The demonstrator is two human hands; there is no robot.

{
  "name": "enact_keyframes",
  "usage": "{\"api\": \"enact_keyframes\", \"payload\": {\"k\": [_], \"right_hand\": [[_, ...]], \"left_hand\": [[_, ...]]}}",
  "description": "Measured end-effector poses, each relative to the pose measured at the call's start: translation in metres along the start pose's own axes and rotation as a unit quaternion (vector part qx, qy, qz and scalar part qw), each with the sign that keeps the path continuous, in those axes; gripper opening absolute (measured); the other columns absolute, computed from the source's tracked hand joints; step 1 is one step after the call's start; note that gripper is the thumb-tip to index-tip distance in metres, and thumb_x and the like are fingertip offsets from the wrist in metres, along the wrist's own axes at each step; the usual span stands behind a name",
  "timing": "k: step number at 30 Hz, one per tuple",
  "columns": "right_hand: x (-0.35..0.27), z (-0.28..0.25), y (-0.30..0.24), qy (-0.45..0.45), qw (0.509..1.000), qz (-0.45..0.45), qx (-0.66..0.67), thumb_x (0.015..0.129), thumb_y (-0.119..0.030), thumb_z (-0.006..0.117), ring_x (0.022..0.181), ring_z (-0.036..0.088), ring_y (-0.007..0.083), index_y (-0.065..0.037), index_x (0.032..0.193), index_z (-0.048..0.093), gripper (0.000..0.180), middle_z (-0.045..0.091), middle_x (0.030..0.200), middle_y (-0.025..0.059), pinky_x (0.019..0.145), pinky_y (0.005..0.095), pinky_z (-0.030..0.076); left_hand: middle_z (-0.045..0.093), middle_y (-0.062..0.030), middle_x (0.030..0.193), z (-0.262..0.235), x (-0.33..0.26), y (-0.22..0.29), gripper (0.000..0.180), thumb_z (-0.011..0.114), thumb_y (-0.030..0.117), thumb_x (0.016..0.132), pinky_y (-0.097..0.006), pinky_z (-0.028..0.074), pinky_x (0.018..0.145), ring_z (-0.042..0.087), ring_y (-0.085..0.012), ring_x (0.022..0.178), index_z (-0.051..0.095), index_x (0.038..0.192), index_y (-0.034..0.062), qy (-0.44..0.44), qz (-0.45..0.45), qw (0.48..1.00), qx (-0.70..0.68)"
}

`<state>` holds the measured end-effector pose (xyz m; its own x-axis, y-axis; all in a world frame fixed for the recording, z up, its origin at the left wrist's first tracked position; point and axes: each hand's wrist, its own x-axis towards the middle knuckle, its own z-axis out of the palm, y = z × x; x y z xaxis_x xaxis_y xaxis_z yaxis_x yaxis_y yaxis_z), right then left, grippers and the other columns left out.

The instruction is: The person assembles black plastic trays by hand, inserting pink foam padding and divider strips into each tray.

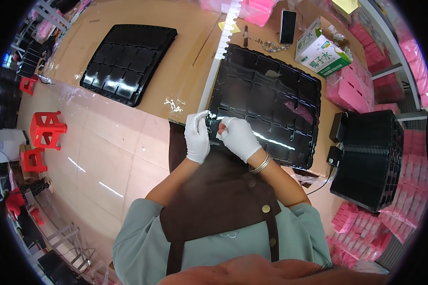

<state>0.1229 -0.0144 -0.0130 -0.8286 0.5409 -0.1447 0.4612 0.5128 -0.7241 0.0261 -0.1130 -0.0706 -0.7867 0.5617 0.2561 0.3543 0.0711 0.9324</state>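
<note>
printing in green, in large characters, marks the white-and-green carton (313, 47) at the far right of the worktop (188, 38); any writing on the yellow note (229, 27) is too small to read. near the carton lies a smartphone (287, 27), screen dark. the black compartment tray (252, 95) lies in front of the person, right of a white strip (223, 40), its near edge by the apron (214, 190). at its near left corner the left grip (197, 138), white-gloved, has its fingers curled and almost together; what is between them cannot be told. the right grip (239, 137), also gloved, is just beside it over the tray, fingertips drawn close; whether they hold anything cannot be told. a second black tray (128, 59) lies well apart, to the left. a pale outlined emblem (229, 234) shows on the green shirt (199, 249).
</note>
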Motion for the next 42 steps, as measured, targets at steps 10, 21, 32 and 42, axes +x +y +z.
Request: {"api": "enact_keyframes", "payload": {"k": [10,21,32,42], "right_hand": [[-0.005,-0.036,0.009,0.165,0.975,-0.059,0.135,0.072,0.008,0.056,0.066,0.062,0.0228,0.0,0.075,0.061,0.009,0.061,0.071,0.0128,0.061,0.0318,0.05],[0.101,-0.373,0.158,0.51,0.849,0.004,-0.138,0.079,-0.006,0.069,0.068,0.063,0.016,0.0,0.085,0.067,0.008,0.066,0.074,0.0117,0.063,0.03,0.051],[0.027,-0.371,0.26,0.484,0.804,0.212,-0.273,0.081,-0.02,0.056,0.084,0.062,0.0421,-0.008,0.083,0.064,0.015,0.066,0.087,0.0206,0.072,0.0491,0.05],[-0.006,-0.359,0.373,0.613,0.785,0.085,-0.034,0.088,-0.011,0.055,0.069,0.052,0.0184,-0.002,0.082,0.053,0.011,0.054,0.072,0.0073,0.067,0.035,0.044]], "left_hand": [[0.06,-0.014,0.098,0.001,0.002,0.004,0.018,0.048,0.0,0.092,-0.034,0.046,0.085,0.059,-0.0273,0.095,0.062,0.102,-0.0003,-0.004,-0.001,0.999,0.032],[0.06,-0.0141,0.1,-0.002,0.0,0.003,0.018,0.047,0.001,0.092,-0.034,0.046,0.086,0.059,-0.0265,0.096,0.061,0.102,-0.0023,-0.004,0.006,0.998,0.057],[0.058,-0.0141,0.099,-0.002,-0.001,0.006,0.015,0.047,0.001,0.093,-0.033,0.045,0.088,0.057,-0.0258,0.096,0.059,0.102,-0.0027,-0.011,0.001,0.997,0.081],[0.055,-0.0105,0.098,-0.018,0.037,0.032,0.025,0.049,0.009,0.096,-0.025,0.046,0.074,0.056,-0.0157,0.084,0.054,0.118,-0.0022,-0.03,0.147,0.974,0.171]]}}
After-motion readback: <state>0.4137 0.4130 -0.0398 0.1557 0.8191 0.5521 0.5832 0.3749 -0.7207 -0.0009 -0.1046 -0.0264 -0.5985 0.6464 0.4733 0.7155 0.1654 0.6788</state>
